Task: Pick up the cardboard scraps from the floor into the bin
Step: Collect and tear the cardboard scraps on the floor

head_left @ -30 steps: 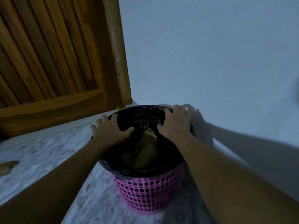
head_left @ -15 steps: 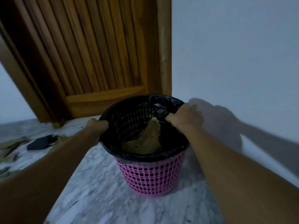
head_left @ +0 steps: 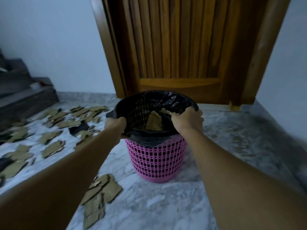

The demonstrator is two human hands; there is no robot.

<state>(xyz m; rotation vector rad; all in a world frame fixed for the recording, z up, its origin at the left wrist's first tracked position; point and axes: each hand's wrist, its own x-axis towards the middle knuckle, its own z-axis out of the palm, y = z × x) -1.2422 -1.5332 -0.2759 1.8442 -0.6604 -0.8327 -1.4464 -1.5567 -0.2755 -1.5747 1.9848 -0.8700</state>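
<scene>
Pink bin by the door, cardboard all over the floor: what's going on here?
A person grips the rim of the bin, left hand and right hand on opposite sides. A black liner is folded over the rim, and a scrap already sits inside. Many more scraps lie on the floor to the bin's left, not yet picked up.

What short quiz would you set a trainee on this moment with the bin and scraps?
1. True or false: the left hand and right hand both grip the rim of the pink bin.
2. Multiple choice: most cardboard scraps on the floor lie A) left of the bin, B) right of it, C) on top of the rim.
3. Fill in: the bin is lined with a ___ bag.
Key: 1 true; 2 A; 3 black.
</scene>
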